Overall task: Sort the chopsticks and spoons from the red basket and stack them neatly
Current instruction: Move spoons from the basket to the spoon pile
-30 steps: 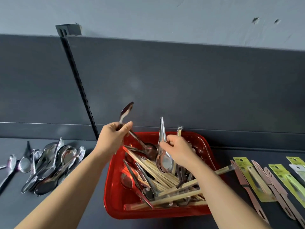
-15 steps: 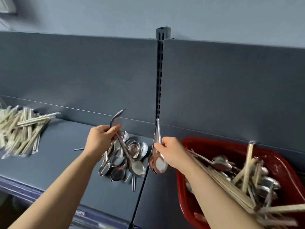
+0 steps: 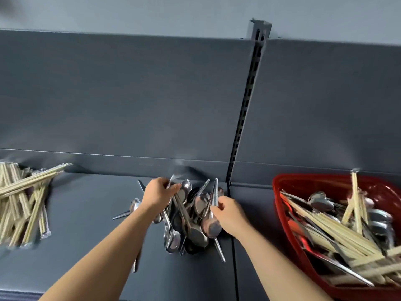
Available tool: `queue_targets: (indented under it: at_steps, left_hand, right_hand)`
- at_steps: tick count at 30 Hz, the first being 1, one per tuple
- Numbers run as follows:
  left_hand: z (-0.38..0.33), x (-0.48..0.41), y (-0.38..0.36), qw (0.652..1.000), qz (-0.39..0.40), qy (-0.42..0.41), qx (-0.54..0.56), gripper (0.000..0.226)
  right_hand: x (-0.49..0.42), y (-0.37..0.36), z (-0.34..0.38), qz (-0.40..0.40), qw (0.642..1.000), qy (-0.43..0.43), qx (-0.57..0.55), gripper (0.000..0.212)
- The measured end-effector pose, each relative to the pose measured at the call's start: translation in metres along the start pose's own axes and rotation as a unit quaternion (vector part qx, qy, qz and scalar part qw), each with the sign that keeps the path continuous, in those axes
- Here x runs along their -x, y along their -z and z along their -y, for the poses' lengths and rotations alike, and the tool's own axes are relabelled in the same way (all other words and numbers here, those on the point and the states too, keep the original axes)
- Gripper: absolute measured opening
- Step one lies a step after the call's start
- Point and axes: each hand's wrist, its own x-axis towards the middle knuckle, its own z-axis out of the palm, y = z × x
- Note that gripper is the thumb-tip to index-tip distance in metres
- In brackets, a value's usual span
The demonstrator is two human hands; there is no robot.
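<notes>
Swung away from the red plastic basket (image 3: 312, 178) at the right end of the dark grey shelf (image 3: 86, 224) within the last second; down now over the heap of steel spoons (image 3: 195, 233) by the back edge. Left hand (image 3: 159, 195) with fingers curled round a slim steel spoon (image 3: 182, 210); right hand (image 3: 231, 213) pinching a round-bowled steel spoon (image 3: 211, 225), bowl hanging. Ready for release onto the heap. Plenty left in the basket; pale wooden chopsticks (image 3: 23, 203) piled at the left end.
</notes>
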Motion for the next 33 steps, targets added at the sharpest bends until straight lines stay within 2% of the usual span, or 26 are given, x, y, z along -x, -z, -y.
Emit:
queue_targets:
  at_steps: [2, 3, 5, 6, 9, 11, 16, 23, 29, 33]
  left_hand:
    - [0.001, -0.002, -0.004, 1.000, 0.011, -0.015, -0.002, 0.021]
    - [0.002, -0.002, -0.006, 1.000, 0.009, -0.020, 0.005, 0.017]
    - [0.002, 0.000, -0.009, 0.999, 0.003, -0.021, 0.025, 0.028]
    - [0.002, 0.001, -0.010, 0.999, -0.001, -0.022, 0.029, 0.034]
    - [-0.001, 0.006, -0.010, 0.999, -0.007, -0.042, 0.008, 0.040]
    - [-0.003, 0.011, -0.010, 0.998, -0.003, -0.061, -0.015, 0.037]
    - [-0.015, 0.024, -0.005, 0.995, 0.001, -0.096, -0.031, 0.034]
    - [-0.047, 0.046, -0.003, 0.988, -0.031, -0.148, 0.038, 0.028]
    - [-0.111, 0.068, -0.030, 0.975, -0.002, -0.204, 0.089, 0.021]
    - [-0.161, 0.089, -0.072, 0.961, 0.037, -0.264, 0.073, 0.017]
  right_hand:
    - [0.004, -0.001, -0.001, -0.012, 1.000, 0.001, -0.023, 0.013]
    - [0.006, -0.002, -0.003, -0.017, 0.999, -0.003, -0.038, 0.011]
    - [0.010, -0.002, -0.006, -0.024, 0.998, -0.011, -0.054, 0.040]
    - [0.013, -0.002, -0.007, -0.027, 0.998, -0.010, -0.053, 0.048]
    - [0.019, -0.002, -0.009, -0.037, 0.999, -0.006, -0.026, 0.065]
    - [0.021, 0.001, -0.011, -0.041, 0.999, -0.008, 0.017, 0.069]
    - [0.030, 0.010, -0.011, -0.038, 0.995, -0.013, 0.091, 0.053]
    - [0.054, 0.050, -0.003, -0.046, 0.998, 0.012, 0.050, 0.052]
    - [0.082, 0.143, -0.023, -0.140, 0.988, 0.056, -0.022, 0.041]
    - [0.092, 0.215, -0.075, -0.179, 0.983, 0.019, -0.016, 0.038]
